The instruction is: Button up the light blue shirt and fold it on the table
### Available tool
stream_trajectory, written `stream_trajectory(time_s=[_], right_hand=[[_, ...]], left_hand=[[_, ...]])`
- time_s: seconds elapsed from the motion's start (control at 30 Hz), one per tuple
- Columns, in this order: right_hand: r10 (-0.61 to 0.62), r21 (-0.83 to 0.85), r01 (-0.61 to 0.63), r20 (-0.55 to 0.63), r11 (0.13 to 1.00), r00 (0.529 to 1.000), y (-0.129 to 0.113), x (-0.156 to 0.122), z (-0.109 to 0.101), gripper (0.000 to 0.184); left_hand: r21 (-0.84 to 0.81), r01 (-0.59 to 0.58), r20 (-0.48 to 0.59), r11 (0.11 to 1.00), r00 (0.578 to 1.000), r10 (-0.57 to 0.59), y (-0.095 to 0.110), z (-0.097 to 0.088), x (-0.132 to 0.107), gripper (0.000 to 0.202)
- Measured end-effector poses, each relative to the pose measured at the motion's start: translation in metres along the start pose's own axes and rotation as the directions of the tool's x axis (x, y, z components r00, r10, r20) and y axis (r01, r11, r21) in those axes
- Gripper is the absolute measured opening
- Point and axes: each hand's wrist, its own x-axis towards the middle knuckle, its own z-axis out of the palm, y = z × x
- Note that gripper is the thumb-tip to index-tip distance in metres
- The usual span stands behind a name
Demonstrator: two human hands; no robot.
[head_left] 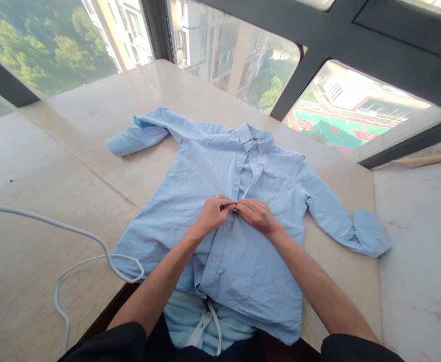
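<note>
A light blue button-up shirt (201, 176) lies front side up with its sleeves spread to both sides. My left hand (215, 213) and my right hand (257, 213) meet at the middle of its front placket. Both pinch the shirt's edge, thumbs and fingertips pressed together. Whatever button sits between the fingertips is hidden. Below my hands the placket is closed, with buttons showing. Above them, toward the collar (256, 138), the two front edges lie apart and a row of buttons shows on the left edge. A ring is on my left hand.
The shirt rests on a beige stone-like sill (73, 151). A white cable (77, 229) loops over the left side, touching the shirt's lower corner. Dark-framed windows (235, 55) stand behind, and a flowered wall (424, 241) borders the right. The shirt's hem hangs over the near edge.
</note>
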Motion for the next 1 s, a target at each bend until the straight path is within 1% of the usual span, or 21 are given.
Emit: stream_trajectory(time_s=[0.07, 0.13, 0.23, 0.33, 0.47, 0.6, 0.67, 0.77, 0.87, 1.0], right_hand=[[-0.011, -0.009, 0.011, -0.008, 1.000, 1.000, 0.000, 0.000, 0.000, 0.020], [-0.034, -0.023, 0.034, -0.013, 0.999, 0.999, 0.000, 0.000, 0.000, 0.019], [-0.032, -0.013, 0.032, -0.007, 0.999, 0.999, 0.001, -0.001, 0.001, 0.021], [-0.002, 0.012, 0.002, -0.001, 1.000, 1.000, 0.001, -0.001, 0.002, 0.022], [-0.008, 0.041, 0.008, -0.005, 0.999, 1.000, 0.002, -0.001, 0.002, 0.021], [0.000, 0.037, -0.001, 0.022, 0.999, 1.000, 0.001, 0.002, 0.001, 0.022], [-0.001, 0.047, 0.000, 0.011, 0.999, 1.000, 0.001, 0.004, 0.001, 0.021], [-0.020, 0.079, 0.022, -0.021, 0.997, 1.000, 0.001, 0.007, 0.002, 0.019], [-0.037, 0.095, 0.040, -0.024, 0.995, 0.999, 0.004, 0.011, 0.004, 0.016], [-0.067, 0.126, 0.069, -0.022, 0.990, 0.998, 0.009, 0.014, 0.006, 0.012]], left_hand=[[-0.030, -0.049, -0.003, 0.998, 0.999, 0.049, -0.003, 0.000, -0.006, 0.019], [-0.018, -0.081, -0.007, 0.997, 0.997, 0.081, -0.007, 0.001, -0.010, 0.024], [0.064, -0.123, -0.020, 0.990, 0.992, 0.125, -0.013, 0.006, -0.013, 0.031], [0.148, -0.147, -0.066, 0.978, 0.985, 0.158, -0.017, 0.012, -0.015, 0.027], [0.222, -0.144, -0.079, 0.964, 0.983, 0.165, -0.018, 0.016, -0.016, 0.025], [0.251, -0.129, -0.081, 0.959, 0.985, 0.154, -0.017, 0.017, -0.017, 0.026], [0.274, -0.132, -0.080, 0.953, 0.984, 0.159, -0.015, 0.017, -0.017, 0.024], [0.320, -0.142, -0.080, 0.937, 0.981, 0.176, -0.013, 0.018, -0.017, 0.025], [0.360, -0.152, -0.095, 0.920, 0.976, 0.198, -0.011, 0.019, -0.018, 0.025], [0.411, -0.118, -0.098, 0.904, 0.980, 0.173, -0.009, 0.019, -0.019, 0.021]])
